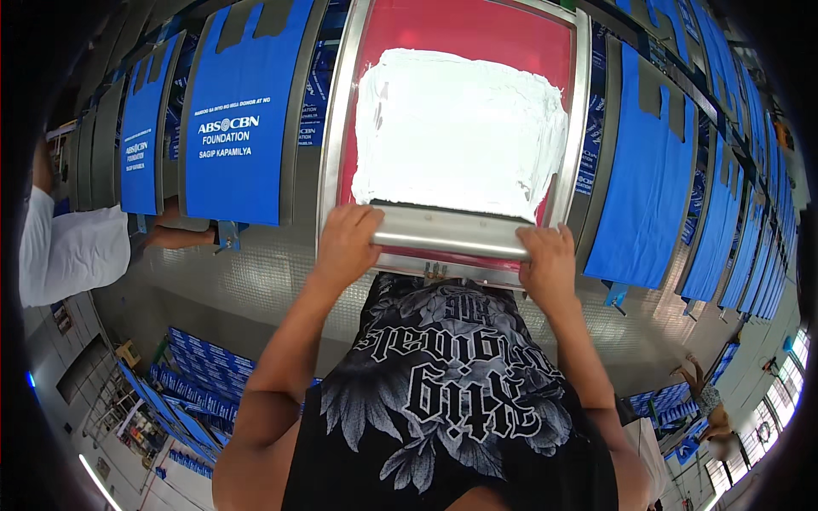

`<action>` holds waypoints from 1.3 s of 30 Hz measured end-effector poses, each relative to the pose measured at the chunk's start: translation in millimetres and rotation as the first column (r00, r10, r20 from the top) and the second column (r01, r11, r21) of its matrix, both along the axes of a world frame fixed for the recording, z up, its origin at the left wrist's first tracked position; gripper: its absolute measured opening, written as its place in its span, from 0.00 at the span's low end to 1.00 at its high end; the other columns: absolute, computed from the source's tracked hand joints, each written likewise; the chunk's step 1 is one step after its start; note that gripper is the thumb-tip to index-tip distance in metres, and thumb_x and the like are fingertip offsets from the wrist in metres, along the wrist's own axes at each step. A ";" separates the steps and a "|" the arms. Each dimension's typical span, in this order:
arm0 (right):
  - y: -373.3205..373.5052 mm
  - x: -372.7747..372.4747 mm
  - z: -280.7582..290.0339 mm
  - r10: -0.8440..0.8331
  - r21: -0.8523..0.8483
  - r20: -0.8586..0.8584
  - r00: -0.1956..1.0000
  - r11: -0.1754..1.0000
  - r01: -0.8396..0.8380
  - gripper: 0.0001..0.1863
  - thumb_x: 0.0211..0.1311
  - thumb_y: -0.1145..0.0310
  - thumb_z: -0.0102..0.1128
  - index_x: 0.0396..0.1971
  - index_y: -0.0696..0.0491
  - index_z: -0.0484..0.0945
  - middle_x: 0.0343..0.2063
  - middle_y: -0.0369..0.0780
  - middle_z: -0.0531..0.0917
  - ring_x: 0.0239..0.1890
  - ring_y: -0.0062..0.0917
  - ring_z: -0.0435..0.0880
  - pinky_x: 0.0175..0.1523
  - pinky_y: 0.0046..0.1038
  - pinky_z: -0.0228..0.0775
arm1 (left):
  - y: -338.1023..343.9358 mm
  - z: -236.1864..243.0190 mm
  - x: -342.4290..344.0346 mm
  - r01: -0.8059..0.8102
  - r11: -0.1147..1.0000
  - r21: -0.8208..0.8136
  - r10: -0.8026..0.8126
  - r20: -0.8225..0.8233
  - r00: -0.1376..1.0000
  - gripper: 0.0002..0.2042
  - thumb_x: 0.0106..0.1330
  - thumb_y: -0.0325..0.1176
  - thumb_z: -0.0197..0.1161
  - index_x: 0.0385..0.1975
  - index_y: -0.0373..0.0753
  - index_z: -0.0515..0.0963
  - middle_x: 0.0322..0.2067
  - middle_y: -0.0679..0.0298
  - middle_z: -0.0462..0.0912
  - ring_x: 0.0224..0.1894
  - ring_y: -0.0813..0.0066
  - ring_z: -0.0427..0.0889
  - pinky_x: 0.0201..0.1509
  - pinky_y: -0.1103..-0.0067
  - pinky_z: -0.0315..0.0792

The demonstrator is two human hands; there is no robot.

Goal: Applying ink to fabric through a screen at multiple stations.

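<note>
A metal screen frame (579, 94) with red mesh (464, 30) lies in front of me at the top middle. A thick, uneven patch of white paste (456, 128) covers much of the mesh. A long metal squeegee (447, 238) lies across the frame's near part, at the paste's lower edge. My left hand (347, 238) grips the left end of the squeegee, and my right hand (548, 255) grips its right end, both with fingers curled over it.
Rows of boards bearing blue bags (239, 183) (639, 196) flank the frame on both sides. A person in white (77, 251) stands at the left. Another person (716, 417) is at the lower right. More blue racks (187, 383) stand beyond the metal walkway (213, 285).
</note>
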State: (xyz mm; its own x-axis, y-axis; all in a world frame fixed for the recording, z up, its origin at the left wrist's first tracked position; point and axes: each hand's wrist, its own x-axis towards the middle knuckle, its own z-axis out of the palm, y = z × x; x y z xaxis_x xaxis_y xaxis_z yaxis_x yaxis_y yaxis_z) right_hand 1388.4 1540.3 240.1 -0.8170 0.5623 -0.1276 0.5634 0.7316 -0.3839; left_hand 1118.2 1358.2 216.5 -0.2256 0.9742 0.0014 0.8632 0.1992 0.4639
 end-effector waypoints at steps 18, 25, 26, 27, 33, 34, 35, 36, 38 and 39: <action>4.8 -7.1 -14.2 -0.077 -0.035 0.112 0.991 0.996 0.081 0.22 0.35 0.82 0.57 0.36 0.48 0.80 0.32 0.39 0.82 0.41 0.32 0.79 0.64 0.51 0.51 | 12.5 -6.4 -6.5 -0.001 0.999 -0.034 0.004 0.085 0.996 0.16 0.36 0.24 0.68 0.31 0.39 0.80 0.31 0.53 0.79 0.37 0.50 0.77 0.44 0.64 0.70; 181.7 -105.2 -26.1 0.025 0.215 0.202 0.979 0.974 -0.069 0.18 0.42 0.74 0.55 0.38 0.46 0.81 0.24 0.45 0.82 0.29 0.39 0.81 0.51 0.44 0.65 | 188.6 -4.1 -103.0 -0.111 0.993 -0.050 0.111 -0.008 0.994 0.14 0.47 0.39 0.68 0.31 0.39 0.81 0.28 0.53 0.82 0.34 0.54 0.81 0.41 0.67 0.74; 187.3 -103.6 -25.8 0.021 0.111 0.072 0.997 0.993 -0.029 0.19 0.41 0.75 0.55 0.38 0.48 0.80 0.24 0.47 0.81 0.29 0.40 0.81 0.50 0.44 0.65 | 194.8 1.3 -105.2 -0.099 0.986 -0.137 0.106 0.046 0.993 0.16 0.47 0.41 0.69 0.33 0.39 0.81 0.29 0.53 0.82 0.35 0.54 0.81 0.41 0.67 0.74; 168.7 -102.3 -21.2 -0.004 0.119 0.124 0.992 0.993 -0.011 0.19 0.40 0.76 0.56 0.38 0.49 0.80 0.24 0.47 0.81 0.30 0.40 0.81 0.53 0.44 0.64 | 184.2 0.3 -108.3 -0.075 0.984 -0.162 0.070 -0.033 0.997 0.17 0.48 0.41 0.68 0.36 0.39 0.81 0.32 0.55 0.82 0.37 0.55 0.81 0.42 0.68 0.74; 12.9 -15.8 1.0 -0.060 -0.012 0.181 0.982 0.998 0.063 0.22 0.37 0.79 0.58 0.38 0.48 0.80 0.32 0.41 0.82 0.43 0.32 0.78 0.65 0.47 0.50 | 16.5 -18.7 -22.1 -0.013 0.994 -0.105 0.020 0.063 0.998 0.18 0.39 0.23 0.67 0.35 0.39 0.79 0.34 0.55 0.80 0.41 0.55 0.77 0.47 0.65 0.70; 3.8 -9.8 -8.9 -0.097 -0.033 0.132 0.987 0.994 0.102 0.22 0.36 0.79 0.59 0.38 0.48 0.79 0.32 0.41 0.82 0.42 0.33 0.78 0.65 0.48 0.49 | 11.6 -27.3 -16.7 0.001 1.000 -0.026 0.000 0.038 0.999 0.19 0.38 0.23 0.67 0.36 0.39 0.79 0.34 0.55 0.80 0.41 0.54 0.77 0.48 0.65 0.70; 12.4 -9.3 -24.5 -0.067 0.044 0.030 0.997 0.997 0.066 0.22 0.34 0.80 0.58 0.37 0.49 0.79 0.30 0.41 0.82 0.39 0.33 0.79 0.64 0.47 0.51 | 14.4 -34.0 -15.9 0.008 0.999 0.053 -0.008 0.004 1.000 0.20 0.38 0.23 0.66 0.37 0.39 0.79 0.35 0.54 0.79 0.41 0.54 0.77 0.49 0.65 0.69; 33.1 -23.9 -26.0 -0.064 0.082 0.061 0.996 0.995 0.059 0.22 0.34 0.80 0.57 0.37 0.48 0.80 0.28 0.41 0.82 0.38 0.33 0.79 0.63 0.46 0.53 | 35.5 -35.9 -30.9 -0.006 0.998 -0.063 0.005 -0.022 1.000 0.20 0.37 0.22 0.66 0.37 0.39 0.79 0.34 0.55 0.80 0.40 0.52 0.76 0.49 0.64 0.69; 86.3 -56.6 -32.2 -0.031 0.197 0.087 0.996 0.980 0.014 0.19 0.37 0.78 0.55 0.36 0.48 0.80 0.26 0.41 0.82 0.34 0.34 0.80 0.60 0.44 0.57 | 104.1 -23.2 -66.0 -0.038 0.996 -0.076 0.039 0.011 0.999 0.19 0.40 0.24 0.65 0.37 0.37 0.80 0.37 0.53 0.80 0.41 0.54 0.78 0.47 0.67 0.71; 117.9 -65.9 -45.2 -0.033 0.276 0.102 0.994 0.961 0.004 0.19 0.40 0.75 0.55 0.37 0.46 0.80 0.26 0.41 0.82 0.34 0.33 0.80 0.59 0.46 0.57 | 138.0 -21.7 -81.3 -0.048 0.996 -0.072 0.046 -0.023 0.999 0.18 0.42 0.29 0.67 0.38 0.38 0.80 0.35 0.53 0.81 0.40 0.56 0.79 0.46 0.69 0.72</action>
State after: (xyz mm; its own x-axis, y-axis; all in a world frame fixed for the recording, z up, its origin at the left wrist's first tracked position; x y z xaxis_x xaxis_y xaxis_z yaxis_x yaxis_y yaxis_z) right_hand 1322.5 1658.3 194.9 -0.7964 0.6028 -0.0499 0.6043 0.7895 -0.1070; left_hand 1036.9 1496.2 194.9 -0.2716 0.9603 -0.0633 0.8618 0.2719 0.4281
